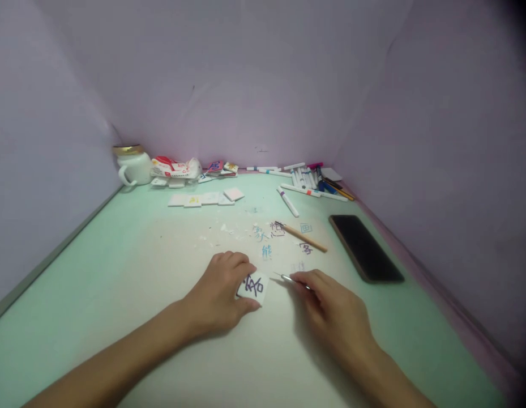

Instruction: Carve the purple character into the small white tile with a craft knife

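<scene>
A white square tile (253,287) with a dark purple character lies on the table, held at its top and bottom edges by the thumb and fingers of my left hand (222,294). To its right, my right hand (330,309) grips a thin silver craft knife (293,279) like a pen. The knife's fine tip points left and is a small gap away from the tile. Characters in blue and purple are written on the table (161,283) beyond the hands, and a wooden stick (305,237) lies across that area. White scraps (229,228) are scattered nearby.
A phone (367,249) lies at the right. White tiles (195,200) sit in a row farther back. Along the back stand a white mug with a gold lid (135,167), a red and white packet (175,168) and a pile of markers (303,177). Walls enclose the sides.
</scene>
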`<state>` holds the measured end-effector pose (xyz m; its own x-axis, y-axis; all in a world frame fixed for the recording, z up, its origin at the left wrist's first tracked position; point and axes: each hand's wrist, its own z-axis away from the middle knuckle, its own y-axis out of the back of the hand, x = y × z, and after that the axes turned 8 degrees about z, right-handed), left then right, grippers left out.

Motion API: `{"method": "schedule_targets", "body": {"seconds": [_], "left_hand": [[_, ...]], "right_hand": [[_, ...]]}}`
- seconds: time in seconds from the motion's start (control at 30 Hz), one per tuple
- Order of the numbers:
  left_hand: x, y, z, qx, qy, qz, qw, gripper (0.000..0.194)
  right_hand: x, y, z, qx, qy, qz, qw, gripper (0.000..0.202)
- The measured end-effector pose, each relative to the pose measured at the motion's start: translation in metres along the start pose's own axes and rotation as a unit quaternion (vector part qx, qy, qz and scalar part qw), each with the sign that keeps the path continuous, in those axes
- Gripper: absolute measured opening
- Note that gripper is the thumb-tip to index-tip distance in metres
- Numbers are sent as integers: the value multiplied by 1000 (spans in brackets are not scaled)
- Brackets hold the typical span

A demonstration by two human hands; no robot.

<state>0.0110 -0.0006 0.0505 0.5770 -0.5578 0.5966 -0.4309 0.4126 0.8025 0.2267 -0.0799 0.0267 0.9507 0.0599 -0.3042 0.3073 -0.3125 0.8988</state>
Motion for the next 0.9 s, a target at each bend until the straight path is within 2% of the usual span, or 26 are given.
{"method": "schedule_targets", "body": {"seconds": [0.1,0.33,0.7,0.9], "left_hand": [[-1,-6,5,37,-12,7,999,40],[-5,-15,8,93,-48,35,994,39],[-8,-21,9,120,-84,53,988,37],[-9,-23,9,126,-85,58,987,35]], "right_hand": [[-1,-4,3,18,18,-10,1000,20],[-5,-8,4,-13,7,-20,1000,22],[-4,-6,0,7,27,28,999,26],[-5,-7,1,10,45,7,999,22]]}}
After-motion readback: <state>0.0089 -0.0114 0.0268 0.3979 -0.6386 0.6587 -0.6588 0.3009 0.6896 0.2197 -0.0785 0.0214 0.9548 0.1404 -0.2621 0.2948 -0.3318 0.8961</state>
